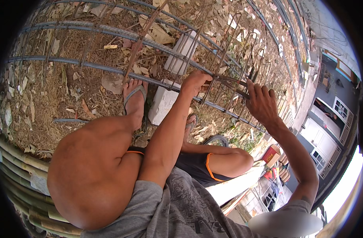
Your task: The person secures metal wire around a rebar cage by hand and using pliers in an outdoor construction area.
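My right hand (263, 102) is closed round the handles of rusty pincers (230, 81), whose jaws point left at a crossing in a rebar cage (161, 48). My left hand (195, 84) is closed at that same crossing, its fingers curled on the steel bar right beside the jaws. Any tie wire there is too small to make out. Long ribbed bars run across the cage, with thin rusty stirrups around them. Pale blocks (164, 105) stand under and beside the cage near my foot.
Dry leaves and litter cover the soil (98, 85). Bamboo poles (24, 160) lie at the lower left. More long bars (286, 29) stretch along the upper right. A red carton (272, 155) stands at the right, before a house with white doors (314, 135).
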`<state>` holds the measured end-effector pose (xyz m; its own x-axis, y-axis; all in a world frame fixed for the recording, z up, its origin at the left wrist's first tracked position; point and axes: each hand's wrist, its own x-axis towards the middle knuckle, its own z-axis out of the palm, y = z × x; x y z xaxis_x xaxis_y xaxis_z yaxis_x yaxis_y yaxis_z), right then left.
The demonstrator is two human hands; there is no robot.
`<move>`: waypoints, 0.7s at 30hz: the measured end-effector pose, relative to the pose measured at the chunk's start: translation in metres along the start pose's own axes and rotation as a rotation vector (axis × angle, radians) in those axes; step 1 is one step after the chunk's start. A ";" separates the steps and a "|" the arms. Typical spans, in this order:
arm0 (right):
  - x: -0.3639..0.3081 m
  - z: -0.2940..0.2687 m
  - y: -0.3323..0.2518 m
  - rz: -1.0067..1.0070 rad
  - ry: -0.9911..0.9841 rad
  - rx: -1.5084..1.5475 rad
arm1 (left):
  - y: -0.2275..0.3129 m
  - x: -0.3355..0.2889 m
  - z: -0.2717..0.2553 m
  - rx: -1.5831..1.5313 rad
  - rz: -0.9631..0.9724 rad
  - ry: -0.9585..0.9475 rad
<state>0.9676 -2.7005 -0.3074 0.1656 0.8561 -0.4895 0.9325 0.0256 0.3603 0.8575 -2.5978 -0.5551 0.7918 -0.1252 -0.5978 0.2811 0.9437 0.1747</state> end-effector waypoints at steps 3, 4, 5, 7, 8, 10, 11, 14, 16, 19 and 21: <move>0.008 0.003 0.001 0.284 -0.408 0.292 | 0.001 0.002 -0.004 -0.046 -0.016 0.019; 0.012 0.004 0.003 0.425 -0.600 0.434 | 0.001 0.002 -0.003 -0.046 -0.017 0.013; 0.013 0.006 0.008 0.586 -0.762 0.806 | 0.001 0.002 -0.003 -0.045 -0.018 0.008; 0.009 0.009 0.020 0.898 -1.044 1.568 | 0.001 -0.002 -0.002 -0.065 -0.027 0.040; 0.005 0.014 0.020 0.859 -0.998 1.551 | 0.003 -0.002 0.001 -0.072 -0.031 0.052; -0.002 0.021 0.010 0.778 -0.907 1.525 | 0.008 -0.001 0.003 -0.065 -0.035 0.039; -0.004 0.019 0.003 0.574 -0.730 1.451 | 0.008 -0.001 0.003 -0.057 -0.039 0.036; 0.010 -0.007 -0.019 0.373 -0.591 0.693 | 0.005 -0.002 -0.001 -0.121 -0.034 0.040; -0.003 0.006 -0.025 0.272 -0.389 0.490 | 0.003 -0.006 0.002 -0.113 -0.008 0.046; -0.002 0.006 -0.023 0.253 -0.307 0.299 | 0.002 -0.007 0.000 -0.094 0.050 0.096; 0.004 -0.007 -0.023 0.290 -0.431 0.365 | -0.001 -0.014 0.006 -0.013 0.092 0.186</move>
<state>0.9442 -2.6944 -0.3124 0.4710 0.5157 -0.7157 0.8673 -0.4189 0.2689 0.8497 -2.5984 -0.5426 0.6999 0.0187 -0.7140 0.2043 0.9526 0.2252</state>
